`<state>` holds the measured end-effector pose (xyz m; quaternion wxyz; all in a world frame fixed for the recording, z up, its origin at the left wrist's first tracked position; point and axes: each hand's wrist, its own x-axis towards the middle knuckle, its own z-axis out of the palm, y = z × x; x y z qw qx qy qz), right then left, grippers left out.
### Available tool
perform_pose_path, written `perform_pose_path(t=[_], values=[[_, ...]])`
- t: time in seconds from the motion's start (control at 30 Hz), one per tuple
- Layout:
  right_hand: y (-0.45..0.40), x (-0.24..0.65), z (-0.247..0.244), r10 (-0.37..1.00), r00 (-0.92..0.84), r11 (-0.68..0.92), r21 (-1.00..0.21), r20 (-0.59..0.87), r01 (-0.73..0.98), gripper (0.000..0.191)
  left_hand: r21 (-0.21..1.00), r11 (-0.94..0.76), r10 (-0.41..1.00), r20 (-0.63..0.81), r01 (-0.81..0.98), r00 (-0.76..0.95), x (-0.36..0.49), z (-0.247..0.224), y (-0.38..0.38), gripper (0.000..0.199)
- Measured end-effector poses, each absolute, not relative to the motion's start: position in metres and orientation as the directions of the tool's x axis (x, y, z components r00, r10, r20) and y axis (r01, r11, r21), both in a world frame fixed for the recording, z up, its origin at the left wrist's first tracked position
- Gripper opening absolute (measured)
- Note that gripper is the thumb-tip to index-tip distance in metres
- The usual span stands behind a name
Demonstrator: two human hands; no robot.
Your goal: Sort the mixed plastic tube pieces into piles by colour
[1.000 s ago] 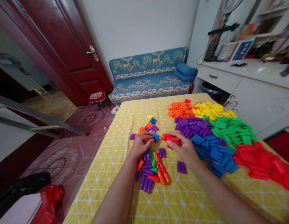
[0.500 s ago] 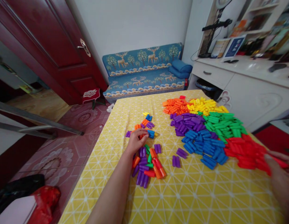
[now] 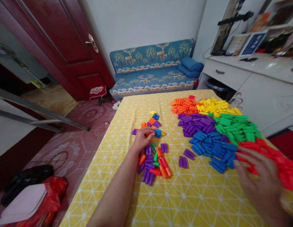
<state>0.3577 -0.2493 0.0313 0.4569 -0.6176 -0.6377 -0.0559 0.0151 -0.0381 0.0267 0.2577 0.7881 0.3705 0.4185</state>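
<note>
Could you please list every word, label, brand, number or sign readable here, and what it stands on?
No text can be read with certainty.
Blue-and-white panel on the white cabinet: light marks, too blurred to read.
Beige-and-white panel beside it: too blurred to read.
Small red item by the sofa: too small to read.
Colored pieces: no lettering visible.

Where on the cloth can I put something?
Bare cloth lies this side of the loose purple pairs, left of the right hand, and just left of the orange pile. Crowded: around the left hand and the red pile.
</note>
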Motion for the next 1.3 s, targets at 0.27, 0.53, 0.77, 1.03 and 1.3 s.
perform_pose_path(t=[0.27,0.53,0.77,1.03,1.3], values=[[-0.232,0.216,0.015,0.937,-0.185,0.278,-0.311,0.298,0.909,0.075,0.727,-0.583,0.807,0.466,0.363,0.363,0.014,0.027,-0.038,0.011],[-0.136,0.184,0.005,0.956,-0.110,0.231,-0.460,0.274,0.857,0.085,0.750,-0.525,0.851,0.469,0.403,0.236,0.014,0.031,-0.040,0.013],[-0.083,0.171,0.014,0.889,-0.151,0.443,-0.726,0.433,0.526,0.071,0.783,-0.433,0.892,0.443,0.447,0.088,0.010,0.028,-0.037,0.015],[-0.079,0.189,0.009,0.819,0.129,0.355,-0.671,0.558,0.651,0.051,0.729,-0.482,0.867,0.478,0.486,0.143,0.011,0.033,-0.040,0.016],[-0.081,0.187,0.010,0.877,0.036,0.261,-0.538,0.479,0.802,0.048,0.509,-0.598,0.802,0.380,0.620,0.461,0.014,0.037,-0.045,0.036]])
